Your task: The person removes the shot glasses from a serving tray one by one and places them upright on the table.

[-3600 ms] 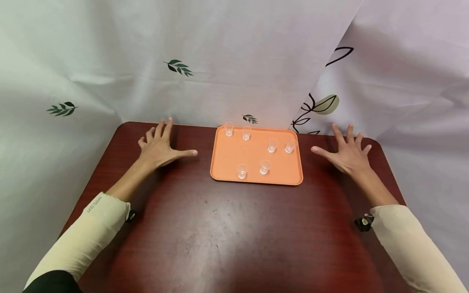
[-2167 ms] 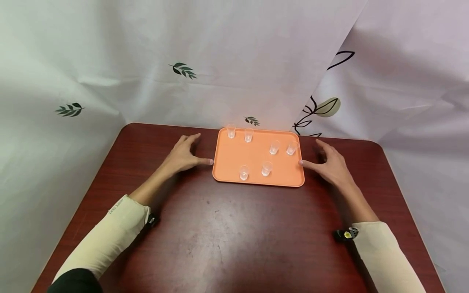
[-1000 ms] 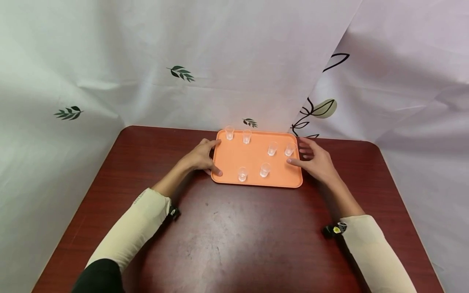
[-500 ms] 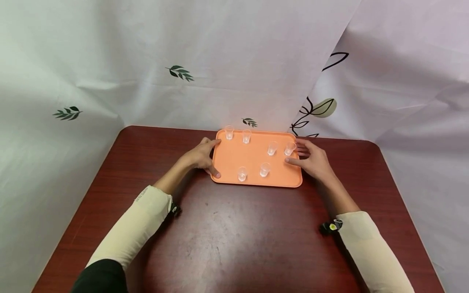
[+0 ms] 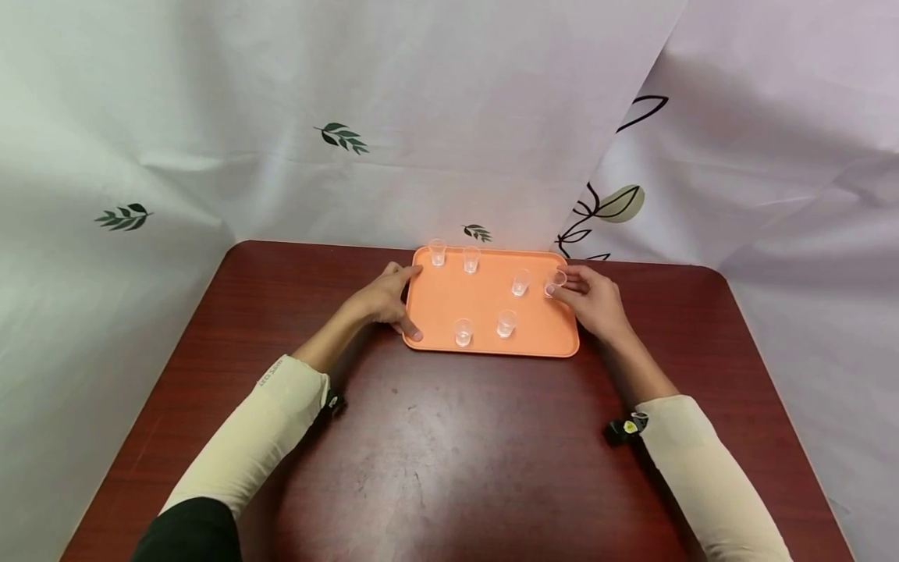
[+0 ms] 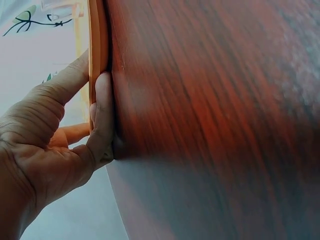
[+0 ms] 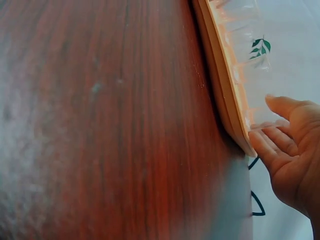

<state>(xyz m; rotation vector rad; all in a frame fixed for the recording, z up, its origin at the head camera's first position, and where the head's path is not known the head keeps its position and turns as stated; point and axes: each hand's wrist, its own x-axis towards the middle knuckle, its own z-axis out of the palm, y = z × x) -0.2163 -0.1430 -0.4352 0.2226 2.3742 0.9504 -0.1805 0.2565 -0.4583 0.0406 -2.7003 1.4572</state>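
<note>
An orange tray (image 5: pixel 485 304) lies near the table's back edge and bears several small clear cups, all upright. My left hand (image 5: pixel 382 300) grips the tray's left end; in the left wrist view its thumb is over the rim and other fingers (image 6: pixel 103 100) lie against the tray's outer side and underside. At the tray's right end my right hand (image 5: pixel 597 303) pinches the rightmost cup (image 5: pixel 556 281), thumb in front and fingers behind. Beside it stands another cup (image 5: pixel 520 282). Two more are at the back left, one of them a cup (image 5: pixel 471 260), and a front pair includes a cup (image 5: pixel 506 323).
The dark red wooden table (image 5: pixel 449 445) stretches in front of the tray. A pale curtain (image 5: pixel 421 117) with printed leaves hangs close behind the table and along its sides. Each wrist has a small black device, such as the right wrist device (image 5: pixel 625 428).
Both hands have come inward from the table's sides to the tray. The left has taken hold of its left end; the right has closed around the rightmost cup. The tray looks unmoved.
</note>
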